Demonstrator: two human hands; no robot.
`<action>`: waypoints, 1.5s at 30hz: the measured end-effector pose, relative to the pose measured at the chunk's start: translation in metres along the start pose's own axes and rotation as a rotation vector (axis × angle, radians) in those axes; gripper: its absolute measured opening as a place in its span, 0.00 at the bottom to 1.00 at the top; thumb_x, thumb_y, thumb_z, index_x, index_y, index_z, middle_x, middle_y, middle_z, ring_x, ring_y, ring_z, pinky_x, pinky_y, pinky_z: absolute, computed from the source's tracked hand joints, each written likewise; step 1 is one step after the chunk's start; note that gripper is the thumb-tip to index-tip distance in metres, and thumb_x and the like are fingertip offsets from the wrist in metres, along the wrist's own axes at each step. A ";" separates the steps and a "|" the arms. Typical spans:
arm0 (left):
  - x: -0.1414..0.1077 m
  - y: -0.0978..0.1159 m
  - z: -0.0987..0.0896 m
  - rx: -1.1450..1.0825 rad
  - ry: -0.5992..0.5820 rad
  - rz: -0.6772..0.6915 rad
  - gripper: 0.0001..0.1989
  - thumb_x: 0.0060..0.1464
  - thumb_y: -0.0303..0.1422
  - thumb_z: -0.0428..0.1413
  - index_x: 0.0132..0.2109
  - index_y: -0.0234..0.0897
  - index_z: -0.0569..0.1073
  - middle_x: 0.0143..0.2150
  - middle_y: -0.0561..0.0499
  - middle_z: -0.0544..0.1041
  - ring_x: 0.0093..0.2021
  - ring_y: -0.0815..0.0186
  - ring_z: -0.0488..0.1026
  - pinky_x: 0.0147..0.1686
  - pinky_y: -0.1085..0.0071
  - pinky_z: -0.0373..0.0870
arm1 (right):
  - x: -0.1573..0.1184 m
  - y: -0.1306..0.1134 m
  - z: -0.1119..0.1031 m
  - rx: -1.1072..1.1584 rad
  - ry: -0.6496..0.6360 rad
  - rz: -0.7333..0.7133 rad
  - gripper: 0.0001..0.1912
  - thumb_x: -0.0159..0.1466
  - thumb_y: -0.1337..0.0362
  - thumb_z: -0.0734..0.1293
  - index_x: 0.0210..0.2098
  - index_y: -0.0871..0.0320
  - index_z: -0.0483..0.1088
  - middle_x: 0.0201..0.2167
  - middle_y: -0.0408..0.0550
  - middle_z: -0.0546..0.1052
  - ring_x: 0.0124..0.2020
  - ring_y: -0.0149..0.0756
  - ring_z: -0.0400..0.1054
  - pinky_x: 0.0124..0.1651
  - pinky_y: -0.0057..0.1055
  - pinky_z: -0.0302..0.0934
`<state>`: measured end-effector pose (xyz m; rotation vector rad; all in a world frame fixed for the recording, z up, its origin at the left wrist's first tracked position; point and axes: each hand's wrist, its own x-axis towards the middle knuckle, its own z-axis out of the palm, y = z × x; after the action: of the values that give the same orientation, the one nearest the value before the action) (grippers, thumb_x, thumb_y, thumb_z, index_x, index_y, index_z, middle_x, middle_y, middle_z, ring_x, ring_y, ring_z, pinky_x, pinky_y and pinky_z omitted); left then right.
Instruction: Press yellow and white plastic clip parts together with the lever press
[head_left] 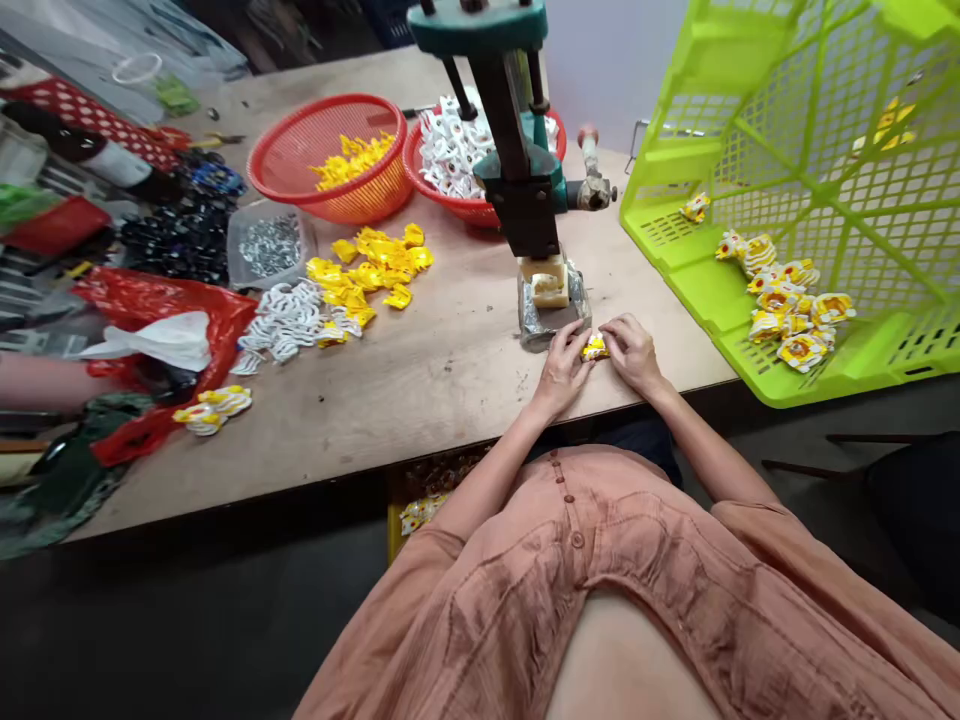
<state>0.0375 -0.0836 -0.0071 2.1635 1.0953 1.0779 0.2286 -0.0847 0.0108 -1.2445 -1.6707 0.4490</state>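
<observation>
A small yellow and white plastic piece (595, 347) lies between my hands near the table's front edge. My left hand (564, 370) has its fingertips on the piece's left side. At its right side, the curled fingers of my right hand (632, 352) touch it. Just behind my hands stands a green hand press (525, 190), its block-shaped fixture (546, 285) over a metal base. Yellow parts (375, 265) and white curved parts (283, 322) are heaped on the table to the left.
Behind are a red basket (330, 200) of yellow parts and another (469, 208) of white ones. A tilted green crate (675, 270) holding assembled pieces is at right. A clear tub (270, 250) of metal bits and a red bag (217, 315) are at left.
</observation>
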 end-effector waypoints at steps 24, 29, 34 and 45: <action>0.006 0.038 -0.063 -0.844 0.055 -0.472 0.30 0.59 0.45 0.72 0.63 0.43 0.76 0.66 0.42 0.79 0.50 0.58 0.87 0.54 0.58 0.88 | 0.051 -0.053 0.030 0.576 0.071 0.295 0.25 0.65 0.38 0.74 0.34 0.54 0.74 0.35 0.46 0.78 0.37 0.36 0.75 0.43 0.36 0.76; 0.010 0.027 -0.067 -0.790 0.152 -0.441 0.28 0.65 0.49 0.66 0.66 0.43 0.75 0.65 0.40 0.80 0.53 0.55 0.87 0.53 0.56 0.88 | 0.044 -0.053 0.032 0.415 -0.038 0.107 0.23 0.71 0.42 0.70 0.52 0.52 0.82 0.51 0.54 0.78 0.53 0.43 0.77 0.56 0.42 0.78; 0.032 -0.002 -0.065 -0.712 0.245 -0.405 0.34 0.54 0.48 0.74 0.62 0.37 0.80 0.56 0.41 0.86 0.50 0.56 0.86 0.54 0.57 0.86 | 0.047 -0.038 0.042 0.206 -0.005 -0.009 0.20 0.72 0.53 0.70 0.61 0.50 0.78 0.56 0.55 0.81 0.58 0.47 0.77 0.65 0.48 0.74; 0.059 -0.042 -0.039 -0.325 0.574 -0.301 0.19 0.60 0.46 0.69 0.51 0.37 0.86 0.50 0.43 0.81 0.50 0.60 0.80 0.50 0.65 0.80 | 0.058 -0.023 0.082 0.150 0.249 0.132 0.16 0.70 0.52 0.71 0.52 0.52 0.78 0.50 0.56 0.81 0.56 0.49 0.75 0.66 0.52 0.71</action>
<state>0.0082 -0.0084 0.0115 1.4129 1.3186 1.6445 0.1460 -0.0237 0.0179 -1.2488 -1.3273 0.4692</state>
